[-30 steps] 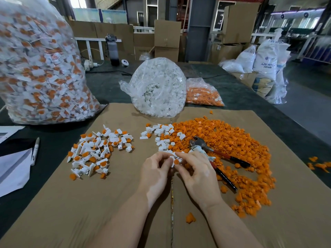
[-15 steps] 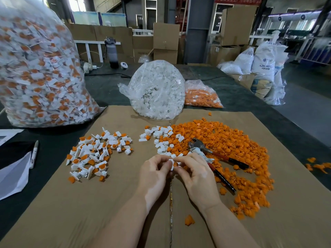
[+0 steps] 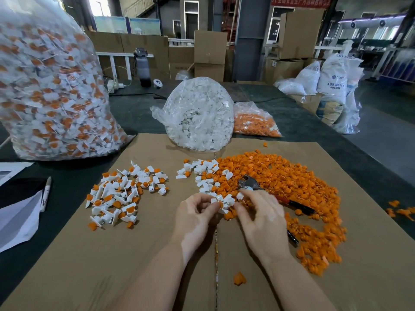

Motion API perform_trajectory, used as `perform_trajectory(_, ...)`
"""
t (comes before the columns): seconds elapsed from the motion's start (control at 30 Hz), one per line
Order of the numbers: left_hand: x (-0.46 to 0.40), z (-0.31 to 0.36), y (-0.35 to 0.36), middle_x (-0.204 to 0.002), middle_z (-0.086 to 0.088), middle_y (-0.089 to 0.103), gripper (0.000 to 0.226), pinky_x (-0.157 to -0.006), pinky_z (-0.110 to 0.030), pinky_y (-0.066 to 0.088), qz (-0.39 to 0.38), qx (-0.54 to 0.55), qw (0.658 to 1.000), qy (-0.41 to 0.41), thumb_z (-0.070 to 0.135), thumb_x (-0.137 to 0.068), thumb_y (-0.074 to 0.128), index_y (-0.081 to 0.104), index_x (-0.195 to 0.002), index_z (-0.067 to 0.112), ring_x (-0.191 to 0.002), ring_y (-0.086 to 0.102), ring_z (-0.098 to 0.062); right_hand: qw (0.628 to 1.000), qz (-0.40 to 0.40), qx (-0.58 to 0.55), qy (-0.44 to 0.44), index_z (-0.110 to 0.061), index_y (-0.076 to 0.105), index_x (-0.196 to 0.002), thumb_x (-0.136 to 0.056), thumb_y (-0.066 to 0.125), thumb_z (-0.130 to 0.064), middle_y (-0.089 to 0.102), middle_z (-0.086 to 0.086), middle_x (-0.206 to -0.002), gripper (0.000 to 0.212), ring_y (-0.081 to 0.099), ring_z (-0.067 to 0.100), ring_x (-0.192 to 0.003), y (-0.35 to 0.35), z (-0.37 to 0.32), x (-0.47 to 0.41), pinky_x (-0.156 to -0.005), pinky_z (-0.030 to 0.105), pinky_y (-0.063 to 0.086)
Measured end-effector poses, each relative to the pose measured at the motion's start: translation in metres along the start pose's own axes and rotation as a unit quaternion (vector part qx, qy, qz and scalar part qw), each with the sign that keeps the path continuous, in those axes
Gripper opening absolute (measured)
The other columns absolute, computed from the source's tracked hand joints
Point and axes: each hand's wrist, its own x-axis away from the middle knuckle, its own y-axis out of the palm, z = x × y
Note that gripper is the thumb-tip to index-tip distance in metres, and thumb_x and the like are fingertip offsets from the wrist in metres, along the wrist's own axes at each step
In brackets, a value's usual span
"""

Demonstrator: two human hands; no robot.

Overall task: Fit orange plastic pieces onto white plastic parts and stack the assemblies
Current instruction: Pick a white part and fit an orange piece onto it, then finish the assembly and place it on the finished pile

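On a cardboard sheet [image 3: 134,254] spread over a dark workshop table [image 3: 280,124], a person's two hands meet at the near edge of the supply piles. The left hand [image 3: 193,217] has its grip closed in a pinch on a small white plastic part [image 3: 216,200] with an orange piece [image 3: 221,204] at its tip; the right hand [image 3: 260,212] curls its fingers toward the same spot, but whether its grip has closed on anything cannot be told. The pair is held just above the cardboard, seemingly so the orange piece can be pressed home with both hands.

The layout appears to serve the work: loose white parts [image 3: 202,176] and a broad heap of orange pieces [image 3: 280,176] lie directly ahead, within reach, while finished assemblies [image 3: 121,194] gather in a scattered pile to the left, well apart from the raw stock. Each assembly shows a white body with an orange cap. Pliers [image 3: 249,182] rest on the orange heap. Behind stand a clear bag of white parts [image 3: 199,115], a smaller bag of orange pieces [image 3: 253,122] and a large bag of assemblies [image 3: 49,86].
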Motion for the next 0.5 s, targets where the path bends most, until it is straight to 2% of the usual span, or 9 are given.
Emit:
perform_trajectory(0.07,-0.002,0.000,0.000,-0.065,-0.002,0.066,0.003,-0.054,-0.015,0.048,0.001,0.012,1.000,-0.013,0.010,-0.085,0.065,0.065,-0.088,0.011,-0.055,0.060,-0.004,0.992,-0.001,0.086,0.091,-0.012,0.060,-0.122,-0.088,0.062,-0.027,0.062,0.005,-0.116,0.036,0.054,0.021,-0.111,-0.008,0.006,-0.005,-0.093,0.037,0.036)
perform_trajectory(0.1,-0.004,-0.001,-0.001,-0.066,-0.001,0.066,0.003,-0.056,-0.017,0.049,0.003,0.008,1.000,-0.019,0.012,-0.086,0.065,0.065,-0.088,0.013,-0.057,0.061,-0.004,0.980,-0.028,0.140,0.138,-0.014,0.052,-0.130,-0.090,0.057,-0.032,0.056,0.005,-0.127,0.045,0.048,0.022,-0.119,-0.012,0.010,-0.009,-0.098,0.039,0.033)
perform_trajectory(0.2,-0.008,-0.003,-0.001,-0.060,0.005,0.066,0.002,-0.055,-0.019,0.050,0.006,0.018,0.999,-0.037,0.015,-0.086,0.065,0.065,-0.085,0.017,-0.056,0.062,-0.005,0.925,-0.170,0.247,0.235,-0.019,0.029,-0.144,-0.089,0.049,-0.044,0.030,0.004,-0.148,0.064,0.025,0.023,-0.136,-0.025,0.023,-0.019,-0.111,0.048,0.015)
perform_trajectory(0.27,-0.010,-0.003,0.000,-0.055,0.007,0.065,0.002,-0.050,-0.015,0.048,0.003,0.030,0.998,-0.047,0.016,-0.086,0.065,0.065,-0.084,0.016,-0.052,0.060,-0.002,0.901,-0.230,0.266,0.254,-0.021,0.029,-0.142,-0.086,0.049,-0.047,0.027,0.005,-0.147,0.066,0.022,0.025,-0.137,-0.027,0.028,-0.026,-0.111,0.055,0.007)
perform_trajectory(0.37,-0.012,-0.003,0.001,-0.054,0.006,0.064,0.002,-0.050,-0.016,0.049,0.007,0.063,0.996,-0.068,0.013,-0.086,0.065,0.066,-0.088,0.011,-0.051,0.058,-0.002,0.889,-0.247,0.289,0.257,-0.021,0.042,-0.127,-0.082,0.053,-0.050,0.035,0.006,-0.139,0.055,0.027,0.027,-0.132,-0.027,0.026,-0.033,-0.110,0.057,0.007)
perform_trajectory(0.43,-0.014,-0.003,0.002,-0.060,0.000,0.065,0.007,-0.062,-0.024,0.053,0.012,0.088,0.992,-0.084,0.010,-0.087,0.064,0.066,-0.092,0.007,-0.055,0.059,-0.007,0.891,-0.236,0.302,0.245,-0.018,0.046,-0.120,-0.080,0.056,-0.053,0.040,0.006,-0.133,0.055,0.032,0.027,-0.128,-0.028,0.025,-0.035,-0.110,0.053,0.014)
perform_trajectory(0.5,-0.015,-0.003,0.002,-0.066,-0.006,0.066,0.010,-0.072,-0.035,0.053,0.014,0.112,0.989,-0.100,0.010,-0.087,0.064,0.066,-0.096,0.004,-0.060,0.059,-0.013,0.906,-0.211,0.292,0.224,-0.014,0.046,-0.113,-0.080,0.056,-0.054,0.047,0.006,-0.124,0.052,0.040,0.026,-0.119,-0.030,0.022,-0.035,-0.103,0.043,0.028)
